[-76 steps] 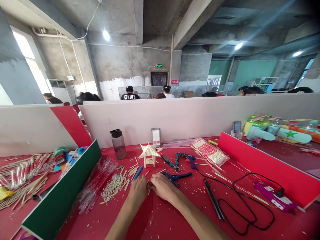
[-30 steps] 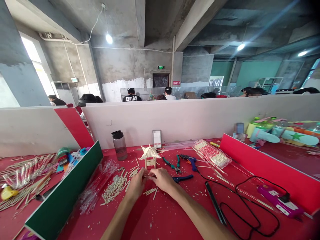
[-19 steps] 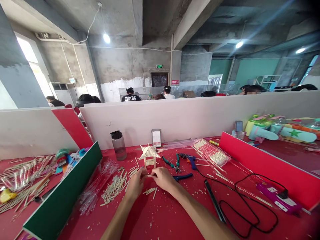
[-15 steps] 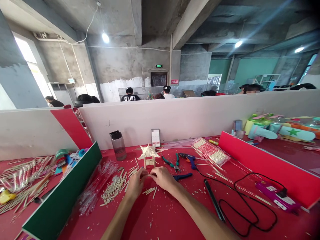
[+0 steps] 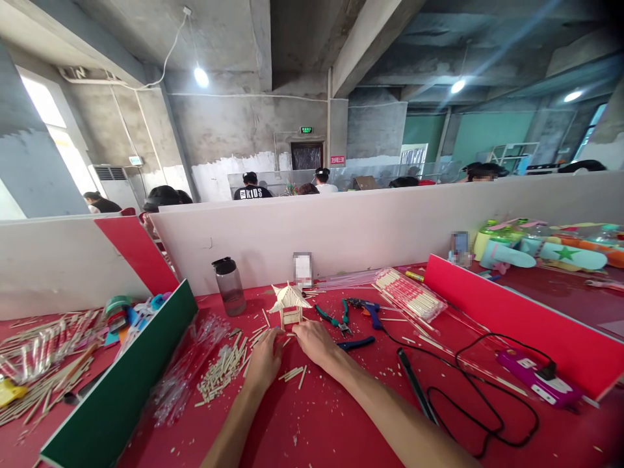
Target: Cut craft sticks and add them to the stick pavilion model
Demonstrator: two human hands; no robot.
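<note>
A small pavilion model [image 5: 288, 301] built of pale wooden sticks stands upright on the red table, with a pointed, flared roof on thin posts. Just below its left front, my left hand [image 5: 264, 357] has its fingers curled together; anything in them is hidden. My right hand [image 5: 316, 341] reaches to the model's front right corner, fingers bent and fingertips close to its base; what they pinch is too small to make out. A few short cut sticks [image 5: 292, 374] lie between my wrists. Left of my left hand is a heap of short sticks [image 5: 224, 370].
Green-handled pliers [image 5: 336, 318], a blue glue gun [image 5: 373, 312] and a bag of sticks [image 5: 409, 294] lie to the right. A black cable [image 5: 492, 416] loops to a purple power strip [image 5: 539, 380]. A dark bottle [image 5: 229, 286] stands back left; green [image 5: 121, 377] and red [image 5: 517, 318] dividers flank the table.
My hands were close together in front of the model, seemingly with a small pale piece between them. They have drawn apart, the right fingertips now nearer the model's base.
</note>
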